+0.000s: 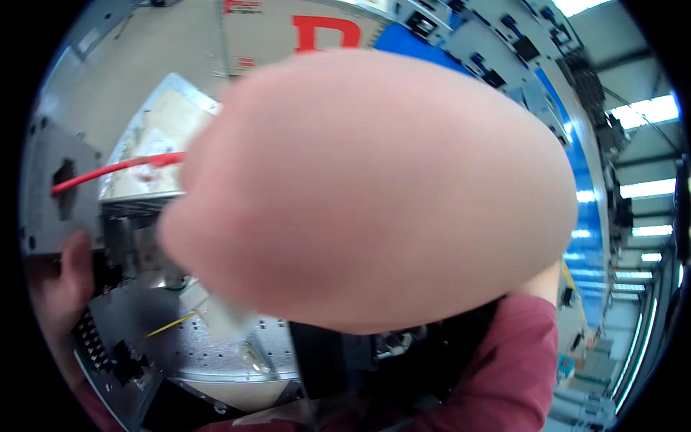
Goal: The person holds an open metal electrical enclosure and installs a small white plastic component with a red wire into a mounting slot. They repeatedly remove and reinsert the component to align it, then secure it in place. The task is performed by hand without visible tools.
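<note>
My right hand [374, 194] fills the middle, very close, its back toward me and blurred. It looks closed, though its fingers are mostly hidden on the far side. A thin red cable-like thing [115, 169] runs from behind this hand to a dark cutout in a light grey metal panel [43, 173] at the far left. My left hand [65, 284] is at the panel's lower edge with its thumb up against it; the other fingers hardly show. Below lies an opened metal chassis [237, 353] with perforated sheet and a thin yellow strip [170, 325].
A cardboard box [266, 36] with red print stands at the back. Behind the chassis sits a pale, stained board [158, 129]. A black part [331, 367] lies under my right arm. Blue flooring [590, 237] and rows of equipment [497, 43] extend right and beyond.
</note>
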Demonstrator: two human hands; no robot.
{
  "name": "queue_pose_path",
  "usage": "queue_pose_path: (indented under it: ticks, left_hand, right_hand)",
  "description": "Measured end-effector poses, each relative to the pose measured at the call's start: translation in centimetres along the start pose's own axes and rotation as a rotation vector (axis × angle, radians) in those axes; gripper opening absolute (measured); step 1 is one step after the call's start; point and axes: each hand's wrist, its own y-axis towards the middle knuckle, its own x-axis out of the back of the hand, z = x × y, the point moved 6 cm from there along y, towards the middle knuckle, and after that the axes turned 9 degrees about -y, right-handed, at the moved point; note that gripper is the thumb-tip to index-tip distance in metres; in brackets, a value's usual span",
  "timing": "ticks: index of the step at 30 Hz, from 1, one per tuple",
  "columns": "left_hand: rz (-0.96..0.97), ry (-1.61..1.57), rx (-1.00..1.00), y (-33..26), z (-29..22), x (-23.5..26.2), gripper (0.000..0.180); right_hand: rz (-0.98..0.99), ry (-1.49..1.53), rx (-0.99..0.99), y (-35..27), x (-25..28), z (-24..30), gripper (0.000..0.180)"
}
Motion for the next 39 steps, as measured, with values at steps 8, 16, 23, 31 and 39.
queue_pose_path:
  ticks: [8,16,23,31,39]
  left_hand:
    - [0.164,0.105,-0.249,3.9,-4.0,0.4,0.11]
    - [0.086,-0.159,-0.302,4.2,-4.1,-1.4,0.094]
    - [0.101,-0.153,-0.328,4.5,-4.6,-1.7,0.096]
    - [0.111,-0.145,-0.349,5.1,-5.6,-2.3,0.097]
    - [0.113,-0.139,-0.349,5.5,-5.9,-2.4,0.099]
  right_hand:
    - [0.147,-0.03,-0.102,1.6,2.2,1.9,0.021]
    - [0.163,-0.017,-0.143,1.7,1.7,1.5,0.022]
    - [0.19,-0.031,-0.169,1.9,2.0,1.6,0.023]
    - [0.199,-0.016,-0.17,1.9,1.8,1.6,0.024]
    - [0.208,-0.008,-0.182,1.9,1.8,1.6,0.025]
